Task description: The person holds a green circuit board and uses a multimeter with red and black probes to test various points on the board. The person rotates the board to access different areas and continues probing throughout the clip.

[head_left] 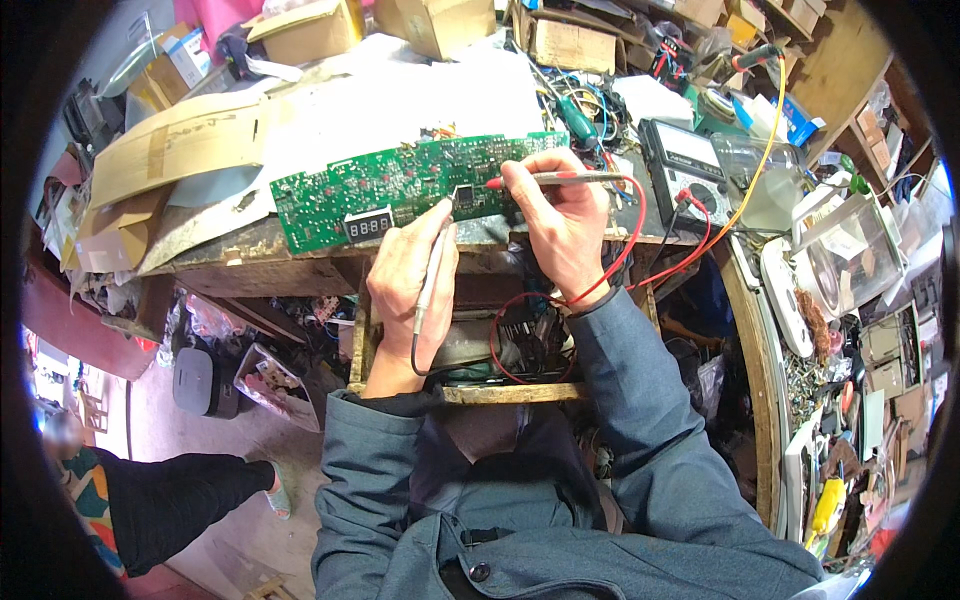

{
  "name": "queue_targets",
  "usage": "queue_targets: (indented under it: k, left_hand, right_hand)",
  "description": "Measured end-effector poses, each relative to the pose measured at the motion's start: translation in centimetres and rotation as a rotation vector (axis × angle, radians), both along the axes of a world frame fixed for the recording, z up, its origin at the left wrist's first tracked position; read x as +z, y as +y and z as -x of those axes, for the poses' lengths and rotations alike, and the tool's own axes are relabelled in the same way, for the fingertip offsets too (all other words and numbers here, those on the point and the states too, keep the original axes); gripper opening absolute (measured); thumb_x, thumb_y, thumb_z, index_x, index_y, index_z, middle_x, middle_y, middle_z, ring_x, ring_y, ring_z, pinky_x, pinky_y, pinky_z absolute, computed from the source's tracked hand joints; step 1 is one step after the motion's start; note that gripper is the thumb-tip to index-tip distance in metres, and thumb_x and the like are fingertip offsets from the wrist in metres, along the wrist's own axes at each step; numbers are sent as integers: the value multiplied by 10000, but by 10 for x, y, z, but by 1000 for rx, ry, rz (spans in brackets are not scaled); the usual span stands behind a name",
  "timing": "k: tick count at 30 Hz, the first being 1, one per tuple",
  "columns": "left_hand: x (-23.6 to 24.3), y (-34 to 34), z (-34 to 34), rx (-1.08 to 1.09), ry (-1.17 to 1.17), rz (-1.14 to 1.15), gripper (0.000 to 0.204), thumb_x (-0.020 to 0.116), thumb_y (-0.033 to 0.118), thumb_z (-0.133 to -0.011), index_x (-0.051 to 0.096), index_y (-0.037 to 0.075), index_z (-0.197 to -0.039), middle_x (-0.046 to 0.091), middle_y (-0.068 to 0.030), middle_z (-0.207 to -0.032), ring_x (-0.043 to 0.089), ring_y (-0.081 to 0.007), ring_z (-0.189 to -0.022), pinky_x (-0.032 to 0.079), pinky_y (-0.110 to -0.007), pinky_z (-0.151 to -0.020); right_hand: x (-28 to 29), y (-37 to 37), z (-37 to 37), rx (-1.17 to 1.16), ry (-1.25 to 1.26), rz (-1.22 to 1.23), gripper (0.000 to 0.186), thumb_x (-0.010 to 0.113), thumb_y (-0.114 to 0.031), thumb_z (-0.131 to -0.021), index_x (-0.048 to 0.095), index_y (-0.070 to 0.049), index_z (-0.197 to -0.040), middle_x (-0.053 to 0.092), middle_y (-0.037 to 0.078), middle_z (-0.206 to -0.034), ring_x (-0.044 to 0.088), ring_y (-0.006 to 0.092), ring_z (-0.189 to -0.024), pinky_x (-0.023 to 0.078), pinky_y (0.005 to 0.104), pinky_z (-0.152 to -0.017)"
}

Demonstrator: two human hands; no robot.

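A long green circuit board (330, 188) lies on the bench edge, with a four-digit display (369, 224) near its lower left and a square black chip (464, 197) near the middle. My left hand (400, 275) is closed around a pale test probe (431, 272) with a dark lead, its tip pointing up at the chip. From the other side, my right hand (562, 228) pinches a red-and-grey test probe (578, 178) with a red lead, its tip close to the chip's right side. Whether either tip touches metal is too small to tell.
An analog multimeter (684, 160) stands right of the board, with red leads looping past my right wrist. Below the board, an open drawer (510, 394) holds tools and wires. Cardboard (180, 150) lies at left; another person's leg (185, 500) shows lower left.
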State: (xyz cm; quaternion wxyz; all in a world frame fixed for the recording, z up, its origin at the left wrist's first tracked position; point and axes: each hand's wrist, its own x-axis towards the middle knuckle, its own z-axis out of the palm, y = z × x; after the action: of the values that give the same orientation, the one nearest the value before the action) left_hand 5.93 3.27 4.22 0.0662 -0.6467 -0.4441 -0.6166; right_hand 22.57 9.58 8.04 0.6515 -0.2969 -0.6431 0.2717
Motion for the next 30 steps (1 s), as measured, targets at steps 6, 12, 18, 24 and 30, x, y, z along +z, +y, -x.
queue_targets:
  k: [6, 12, 18, 24, 30]
  left_hand:
    - [-1, -2, 1, -6, 5, 45, 320, 767, -52, -966, 772, -28, -1285, 798, -165, -1147, 757, -267, -985, 599, -365, -895]
    - [-2, -2, 1, -5, 3, 50, 321, 765, -52, -968, 773, -23, -1288, 797, -160, -1136, 756, -263, -979, 599, -364, -889]
    - [-2, 0, 1, 10, -4, 17, 341, 801, -53, -925, 781, 7, -1260, 807, -159, -1102, 758, -295, -930, 614, -395, -837]
    - [-2, -3, 1, -12, -16, 64, 325, 760, -46, -972, 774, -15, -1296, 792, -163, -1121, 750, -261, -968, 596, -362, -882]
    - [-4, -2, 1, -14, -8, 49, 327, 763, -43, -972, 772, -16, -1297, 791, -165, -1119, 753, -264, -980, 598, -366, -888]
  right_hand:
    - [1, 0, -1, -1, -24, -15, 127, 804, -107, -1020, 751, -9, -959, 766, 34, -795, 643, 61, -701, 498, 251, -621]
    - [2, 0, -2, -16, -62, -53, 130, 798, -101, -1022, 751, -7, -945, 765, 41, -792, 658, 67, -698, 508, 256, -617]
    - [5, -4, -1, 18, -55, -21, 139, 794, -93, -1022, 746, 1, -931, 758, 53, -776, 679, 78, -694, 518, 259, -614]
    - [5, -4, -3, 9, -102, -43, 134, 795, -85, -1016, 746, 4, -928, 757, 56, -769, 686, 88, -688, 520, 260, -614]
    - [7, -5, -3, 12, -103, -42, 126, 801, -75, -1007, 748, 4, -925, 757, 62, -767, 702, 101, -691, 529, 272, -614]
